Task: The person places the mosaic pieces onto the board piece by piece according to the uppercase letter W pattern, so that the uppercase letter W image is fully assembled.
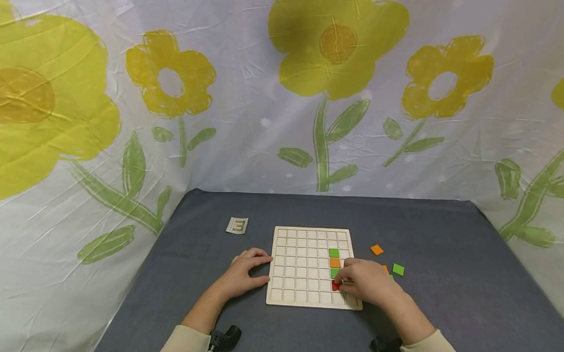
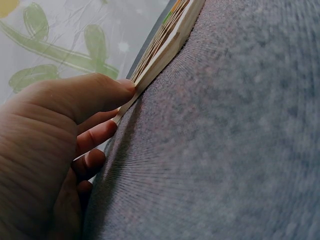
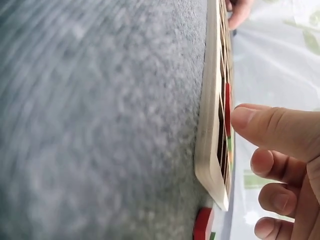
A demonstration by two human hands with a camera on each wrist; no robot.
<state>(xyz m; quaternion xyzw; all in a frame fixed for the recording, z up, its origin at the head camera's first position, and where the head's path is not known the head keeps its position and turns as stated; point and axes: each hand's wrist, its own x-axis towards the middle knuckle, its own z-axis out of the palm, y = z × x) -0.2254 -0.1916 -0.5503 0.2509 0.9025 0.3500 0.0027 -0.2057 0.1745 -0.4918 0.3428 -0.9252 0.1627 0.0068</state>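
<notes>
A pale wooden grid board point(image 1: 302, 265) lies flat on the dark cloth. My left hand point(image 1: 245, 272) rests against its left edge, thumb and fingertips spread along the rim point(image 2: 150, 72). Over the lower right of the grid, my right hand point(image 1: 369, 282) has its thumb and index finger at a red square tile point(image 1: 335, 285). In the right wrist view the thumb tip meets the red tile point(image 3: 228, 107), which lies low in the board. Above it in the same column sit a green tile point(image 1: 335, 273), an orange tile point(image 1: 335, 263) and another green tile point(image 1: 333, 253).
Loose tiles lie right of the board, among them an orange tile point(image 1: 377, 250) and a green tile point(image 1: 398, 269); others are partly behind the right hand. A red piece point(image 3: 202, 224) lies beside the board's corner. A small patterned card point(image 1: 237, 225) lies back left.
</notes>
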